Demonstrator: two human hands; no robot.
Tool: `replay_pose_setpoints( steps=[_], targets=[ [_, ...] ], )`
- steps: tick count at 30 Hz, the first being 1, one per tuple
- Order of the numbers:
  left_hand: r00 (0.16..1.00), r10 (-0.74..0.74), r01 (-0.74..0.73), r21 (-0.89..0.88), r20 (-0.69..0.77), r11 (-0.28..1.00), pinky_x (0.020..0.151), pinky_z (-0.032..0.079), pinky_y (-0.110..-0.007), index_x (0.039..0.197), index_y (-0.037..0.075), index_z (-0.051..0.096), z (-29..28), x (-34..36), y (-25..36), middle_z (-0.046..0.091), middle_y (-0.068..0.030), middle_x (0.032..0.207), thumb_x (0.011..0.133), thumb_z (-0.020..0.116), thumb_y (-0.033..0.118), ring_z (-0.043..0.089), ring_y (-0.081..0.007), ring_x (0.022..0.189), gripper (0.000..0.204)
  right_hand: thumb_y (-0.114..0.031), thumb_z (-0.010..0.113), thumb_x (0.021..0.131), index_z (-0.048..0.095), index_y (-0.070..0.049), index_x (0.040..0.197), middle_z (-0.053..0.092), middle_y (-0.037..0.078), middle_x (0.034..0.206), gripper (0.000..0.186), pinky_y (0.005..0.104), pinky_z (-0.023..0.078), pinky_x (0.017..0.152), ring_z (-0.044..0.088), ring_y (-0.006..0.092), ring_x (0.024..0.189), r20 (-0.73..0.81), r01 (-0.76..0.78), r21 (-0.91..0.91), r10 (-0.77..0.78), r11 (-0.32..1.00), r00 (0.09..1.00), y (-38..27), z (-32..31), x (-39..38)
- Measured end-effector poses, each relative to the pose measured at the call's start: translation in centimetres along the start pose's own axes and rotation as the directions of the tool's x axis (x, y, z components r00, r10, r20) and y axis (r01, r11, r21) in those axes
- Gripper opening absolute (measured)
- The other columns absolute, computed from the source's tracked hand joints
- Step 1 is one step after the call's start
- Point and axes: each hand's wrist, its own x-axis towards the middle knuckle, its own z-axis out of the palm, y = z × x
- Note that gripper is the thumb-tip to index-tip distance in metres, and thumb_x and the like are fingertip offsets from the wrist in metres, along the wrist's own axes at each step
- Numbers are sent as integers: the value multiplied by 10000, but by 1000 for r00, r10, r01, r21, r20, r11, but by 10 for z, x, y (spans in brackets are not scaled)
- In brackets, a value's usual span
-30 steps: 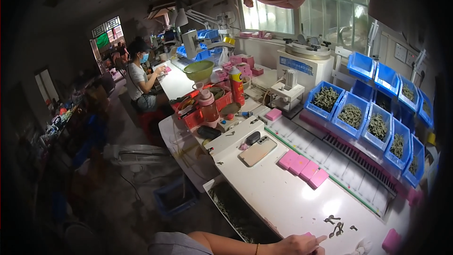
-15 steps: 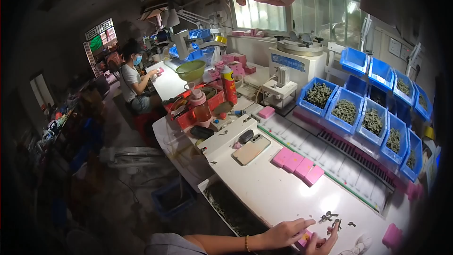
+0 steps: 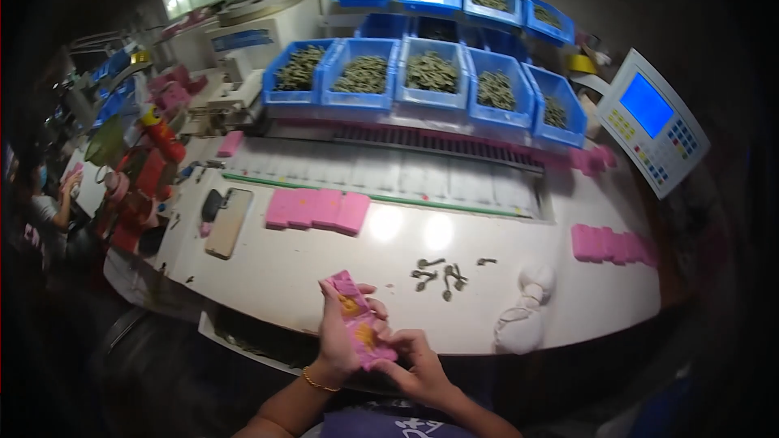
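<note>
A pink two-part block with yellow patches (image 3: pixel 354 316) lies open in my left hand (image 3: pixel 334 332), whose fingers curl around it above the front edge of the white worktop (image 3: pixel 422 316). My right hand (image 3: pixel 416 367) grips the lower end of the same block. On the worktop just beyond, to the right, lie several small grey-green pieces (image 3: pixel 446 274) with narrow stems. A white bundle (image 3: pixel 522 324) is right of them. Pink blocks (image 3: pixel 315 209) sit in a row further back, and more (image 3: pixel 600 243) stand at the right. A phone (image 3: pixel 229 225) lies at the left.
Blue bins (image 3: pixel 361 73), several with small pieces, hang at the back over a slotted conveyor strip (image 3: pixel 377 178). A keypad with screen (image 3: pixel 649 122) stands right. Machinery (image 3: pixel 235 81), a red basket (image 3: pixel 134 219) and a co-worker (image 3: pixel 50 211) are on the left. An open drawer (image 3: pixel 235 337) juts below.
The view has turned right to face the bins and show the keypad. My hands have come together on the pink block, which now shows two open halves with yellow patches.
</note>
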Motion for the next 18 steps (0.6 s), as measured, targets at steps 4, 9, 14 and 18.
replay_pose_setpoints(
  steps=[4,9,14,18],
  targets=[
    [983,63,4,367,-173,930,505,516,-349,1145,30,459,3,4,11,635,-208,815,1008,247,644,603,-231,524,664,-95,698,851,589,2,1135,615,145,1175,319,486,426,996,550,373,1112,-147,34,-924,-435,381,889,-10,-87,-5],
    [984,70,17,478,-164,878,493,549,-348,1173,25,457,3,7,5,652,-255,860,1006,263,619,629,-256,526,647,-23,656,785,550,12,1291,564,225,1296,518,525,402,1021,434,404,1248,-514,-477,-858,-328,190,793,-12,-162,0],
    [994,8,47,499,-106,866,491,552,-358,1206,4,479,8,6,-1,659,-245,929,1026,265,567,662,-263,601,629,1,609,754,586,21,1239,562,226,1340,486,467,440,992,544,396,1128,-295,2,-851,-482,525,825,-54,-116,3],
    [997,-1,42,526,-78,850,612,574,-339,1235,-40,504,15,6,-4,673,-233,958,1043,240,541,684,-255,659,667,-12,693,746,664,-61,1194,621,122,1307,452,349,505,815,600,288,938,423,600,-720,-465,350,778,-47,-56,21]
  ],
)
